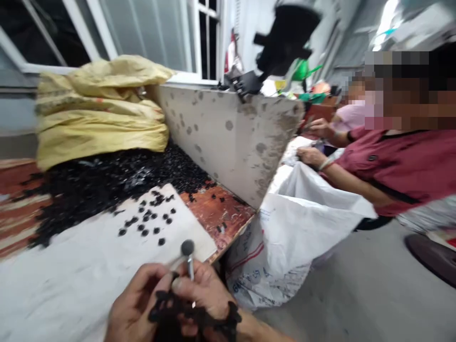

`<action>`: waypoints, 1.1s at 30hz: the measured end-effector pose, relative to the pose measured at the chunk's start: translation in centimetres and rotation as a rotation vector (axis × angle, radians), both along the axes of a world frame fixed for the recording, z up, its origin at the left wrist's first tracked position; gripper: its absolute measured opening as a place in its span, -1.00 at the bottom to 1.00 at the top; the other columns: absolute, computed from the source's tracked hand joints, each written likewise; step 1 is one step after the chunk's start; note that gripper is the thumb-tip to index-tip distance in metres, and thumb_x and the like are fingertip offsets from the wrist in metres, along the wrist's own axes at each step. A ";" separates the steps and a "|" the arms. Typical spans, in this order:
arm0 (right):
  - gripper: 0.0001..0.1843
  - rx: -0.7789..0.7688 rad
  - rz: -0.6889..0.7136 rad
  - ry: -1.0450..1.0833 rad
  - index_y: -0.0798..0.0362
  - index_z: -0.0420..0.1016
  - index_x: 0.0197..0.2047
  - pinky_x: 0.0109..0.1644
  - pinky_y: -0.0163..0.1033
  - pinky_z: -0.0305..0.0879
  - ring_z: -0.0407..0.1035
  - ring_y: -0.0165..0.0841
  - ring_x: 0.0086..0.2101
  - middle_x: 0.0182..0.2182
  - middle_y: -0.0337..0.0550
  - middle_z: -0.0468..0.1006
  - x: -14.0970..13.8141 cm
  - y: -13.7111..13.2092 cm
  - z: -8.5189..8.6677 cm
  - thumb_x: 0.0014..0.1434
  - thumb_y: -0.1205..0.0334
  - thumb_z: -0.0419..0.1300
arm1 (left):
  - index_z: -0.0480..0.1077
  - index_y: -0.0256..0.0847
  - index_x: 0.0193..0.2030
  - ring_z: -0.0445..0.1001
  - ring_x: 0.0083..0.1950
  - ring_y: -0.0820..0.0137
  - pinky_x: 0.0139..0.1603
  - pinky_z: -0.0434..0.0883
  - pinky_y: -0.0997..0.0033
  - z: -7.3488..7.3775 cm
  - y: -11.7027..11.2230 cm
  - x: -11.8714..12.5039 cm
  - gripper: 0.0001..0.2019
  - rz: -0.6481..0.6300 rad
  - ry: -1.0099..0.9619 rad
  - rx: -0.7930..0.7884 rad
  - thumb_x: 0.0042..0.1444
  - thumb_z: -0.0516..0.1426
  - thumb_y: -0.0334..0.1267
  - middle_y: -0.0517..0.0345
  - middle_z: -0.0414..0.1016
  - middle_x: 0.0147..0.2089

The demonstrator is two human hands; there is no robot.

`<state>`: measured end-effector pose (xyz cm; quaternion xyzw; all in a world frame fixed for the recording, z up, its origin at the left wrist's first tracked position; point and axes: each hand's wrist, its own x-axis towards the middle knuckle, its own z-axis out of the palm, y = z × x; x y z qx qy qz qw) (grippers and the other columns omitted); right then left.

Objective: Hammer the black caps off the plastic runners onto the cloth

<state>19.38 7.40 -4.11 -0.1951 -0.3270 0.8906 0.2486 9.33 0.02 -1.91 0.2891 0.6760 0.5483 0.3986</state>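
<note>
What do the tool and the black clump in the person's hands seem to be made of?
The round-headed tool has a bright, metallic-looking shaft and a dull grey head, possibly rubber. The black clump and loose black pieces look like moulded rubber or plastic: matte, faint highlights; which is unclear.

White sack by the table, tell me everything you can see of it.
The white sack looks like woven plastic, with red stripes and small blue print on its lower side. It stands on the grey floor with its mouth open and its sides creased and slumped, right beside the wooden table edge. A co-worker in a red shirt leans over it. Its contents are hidden.
</note>
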 end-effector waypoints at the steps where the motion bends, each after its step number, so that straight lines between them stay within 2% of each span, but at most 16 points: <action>1: -0.45 -0.006 -0.060 -0.004 0.04 0.32 -0.41 -0.75 -0.51 -0.03 0.05 -0.62 -0.79 -0.73 -0.45 0.31 0.9 -0.1 0.0 -0.28 -0.08 0.50 | 0.40 -0.13 -0.48 0.39 -0.56 0.44 -0.56 0.38 0.49 0.3 0.3 0.4 -0.67 -0.033 0.057 0.040 -0.12 0.31 0.08 0.28 0.41 -0.57; 3: -0.55 -0.026 -0.076 -0.011 0.02 0.33 -0.34 -0.75 -0.51 -0.04 -0.03 -0.64 -0.79 -0.70 -0.47 0.34 2.4 -0.2 -0.1 -0.13 0.00 0.46 | 0.41 -0.17 -0.45 0.31 -0.58 0.51 -0.57 0.32 0.57 0.6 0.8 1.1 -0.72 -0.089 0.110 0.103 0.02 0.24 0.00 0.28 0.36 -0.57; 4: -0.53 -0.033 -0.077 -0.007 0.02 0.32 -0.35 -0.75 -0.51 -0.08 -0.04 -0.64 -0.79 -0.70 -0.47 0.35 2.9 -0.1 -0.2 -0.15 0.01 0.47 | 0.41 -0.19 -0.44 0.32 -0.55 0.52 -0.54 0.32 0.59 0.6 0.9 1.4 -0.75 -0.143 0.125 0.136 0.08 0.21 -0.05 0.27 0.35 -0.55; 8: -0.64 -0.046 -0.091 -0.038 0.02 0.36 -0.29 -0.66 -0.54 -0.03 0.04 -0.63 -0.73 -0.71 -0.49 0.31 3.3 0.0 -0.7 -0.04 0.13 0.45 | 0.46 -0.20 -0.28 0.43 -0.27 0.46 -0.28 0.40 0.55 0.0 0.2 2.0 -0.86 -0.109 0.137 0.288 0.17 0.14 -0.20 0.14 0.43 -0.26; 11: -0.65 -0.016 -0.127 -0.086 0.04 0.40 -0.33 -0.66 -0.54 -0.02 0.04 -0.62 -0.72 -0.74 -0.47 0.28 2.9 -0.4 -0.6 -0.07 0.13 0.47 | 0.45 -0.20 -0.19 0.46 -0.23 0.44 -0.24 0.43 0.52 -0.5 -0.5 2.3 -0.84 -0.069 0.005 0.316 0.15 0.17 -0.19 0.09 0.44 -0.19; 16: -0.67 0.022 -0.194 -0.141 0.05 0.45 -0.37 -0.62 -0.51 0.10 0.09 -0.60 -0.70 -0.75 -0.44 0.28 2.6 -0.9 0.0 -0.08 0.11 0.47 | 0.40 -0.23 -0.19 0.42 -0.43 0.53 -0.43 0.39 0.55 -1.0 -0.7 2.1 -0.74 -0.077 -0.238 0.300 0.09 0.24 -0.11 0.16 0.42 -0.29; 20: -0.67 0.055 -0.180 -0.128 0.04 0.43 -0.37 -0.67 -0.51 0.05 -0.02 -0.62 -0.73 -0.76 -0.49 0.20 2.4 -1.1 -0.7 -0.05 0.07 0.45 | 0.38 -0.22 -0.22 0.34 -0.53 0.59 -0.50 0.34 0.60 -1.2 -1.1 2.2 -0.72 -0.074 -0.376 0.252 0.09 0.24 -0.06 0.26 0.36 -0.44; 22: -0.67 0.087 -0.182 -0.146 0.03 0.42 -0.37 -0.71 -0.49 0.05 -0.04 -0.62 -0.75 -0.76 -0.51 0.16 2.3 -1.3 -1.1 -0.03 0.03 0.43 | 0.37 -0.21 -0.20 0.31 -0.56 0.59 -0.52 0.34 0.57 -1.2 -1.4 2.4 -0.71 -0.062 -0.454 0.216 0.11 0.22 -0.03 0.28 0.36 -0.45; 28: -0.67 0.210 -0.147 -0.235 0.04 0.41 -0.39 -0.66 -0.47 0.08 0.14 -0.58 -0.74 -0.71 -0.42 0.34 2.4 -1.7 -0.8 0.01 0.01 0.40 | 0.37 -0.26 -0.30 0.35 -0.51 0.57 -0.45 0.35 0.57 -0.4 -2.3 3.0 -0.65 -0.009 -0.618 0.162 0.01 0.29 0.00 0.25 0.40 -0.49; 33: -0.72 0.252 -0.117 -0.200 0.05 0.43 -0.39 -0.64 -0.47 0.07 0.12 -0.59 -0.73 -0.76 -0.42 0.30 2.6 -2.0 -0.5 0.07 0.04 0.37 | 0.36 -0.28 -0.33 0.36 -0.52 0.57 -0.46 0.30 0.59 0.1 -2.7 3.2 -0.67 0.004 -0.742 0.204 -0.02 0.31 -0.07 0.22 0.43 -0.55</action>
